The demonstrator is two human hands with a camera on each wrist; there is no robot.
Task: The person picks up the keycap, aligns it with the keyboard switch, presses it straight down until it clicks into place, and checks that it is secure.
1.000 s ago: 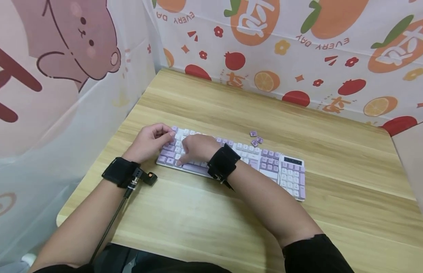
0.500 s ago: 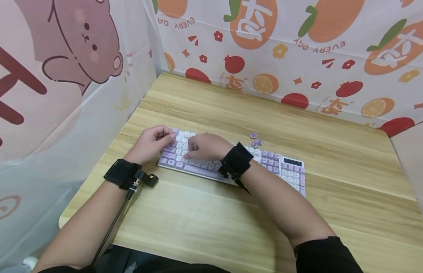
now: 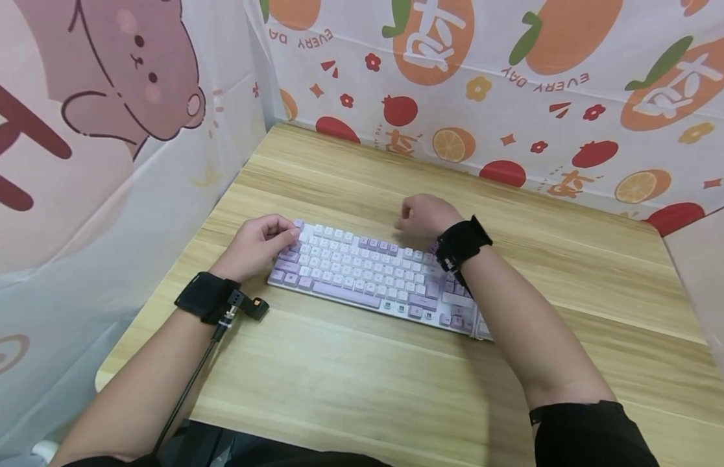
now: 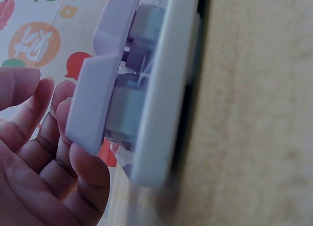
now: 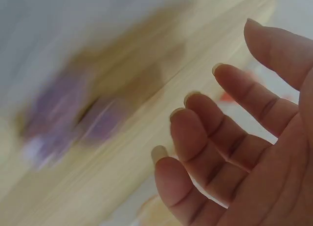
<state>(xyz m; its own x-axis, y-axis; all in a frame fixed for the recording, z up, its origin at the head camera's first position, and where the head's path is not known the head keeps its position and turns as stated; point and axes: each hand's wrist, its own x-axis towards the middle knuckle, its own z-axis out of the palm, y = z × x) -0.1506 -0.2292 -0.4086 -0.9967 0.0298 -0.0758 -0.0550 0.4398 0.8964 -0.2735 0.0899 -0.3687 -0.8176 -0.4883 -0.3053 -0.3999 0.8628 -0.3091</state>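
Observation:
A white and lavender keyboard (image 3: 362, 269) lies on the wooden desk, its right end covered by my right forearm. Bare key spots show along its front row. My left hand (image 3: 253, 246) rests at the keyboard's left end with loosely bent fingers. In the left wrist view, the fingertips lie against or close beside a lavender key (image 4: 93, 103); contact is hard to tell. Beyond the keyboard's back edge is my right hand (image 3: 429, 215), its fingers loosely curved around nothing. Loose purple keycaps (image 5: 102, 121) appear blurred near it in the right wrist view; the wrist mostly hides them from the head view.
The wooden desk (image 3: 338, 370) stretches around the keyboard. A fruit-print curtain (image 3: 502, 84) hangs behind it, and a bear-print curtain (image 3: 134, 175) borders the left side. A cable (image 3: 193, 383) runs along my left forearm from the black wrist strap.
My right hand has lifted off the keyboard's left part and moved right and back to the loose keycaps, uncovering most of the keys. The left hand has stayed in place.

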